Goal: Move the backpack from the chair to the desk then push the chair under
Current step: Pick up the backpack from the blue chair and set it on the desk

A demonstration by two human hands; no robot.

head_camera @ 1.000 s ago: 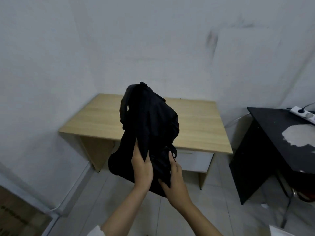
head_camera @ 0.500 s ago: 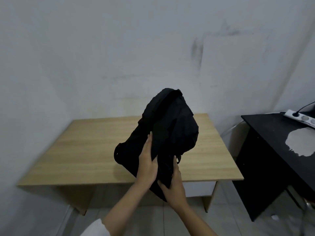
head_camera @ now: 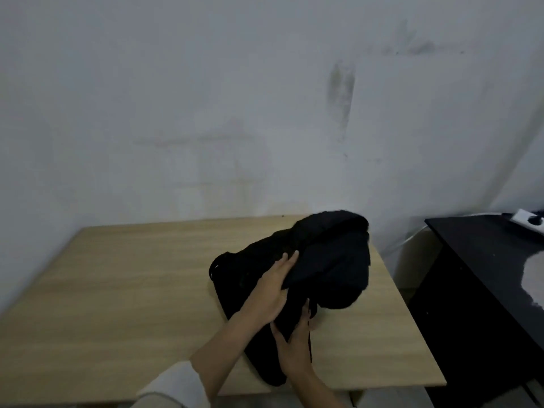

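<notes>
The backpack [head_camera: 329, 260] is plain black, with no pattern to be seen. The bench [head_camera: 132, 290] under it is pale wood with a fine straight grain. A black table [head_camera: 485, 275] bears a grey-white patch, the sleeve [head_camera: 173, 387] is off-white, and the wall [head_camera: 206, 98] is grey-white with dark smudges.

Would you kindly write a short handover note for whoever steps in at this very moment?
Left hand: gripping the black backpack from its left side.
Right hand: gripping its near lower edge.
Backpack: lying on the right part of the wooden desk, near corner at the front edge.
Done: backpack is on the desk.
Left: let go, then push the chair under; the chair is out of view.
</notes>
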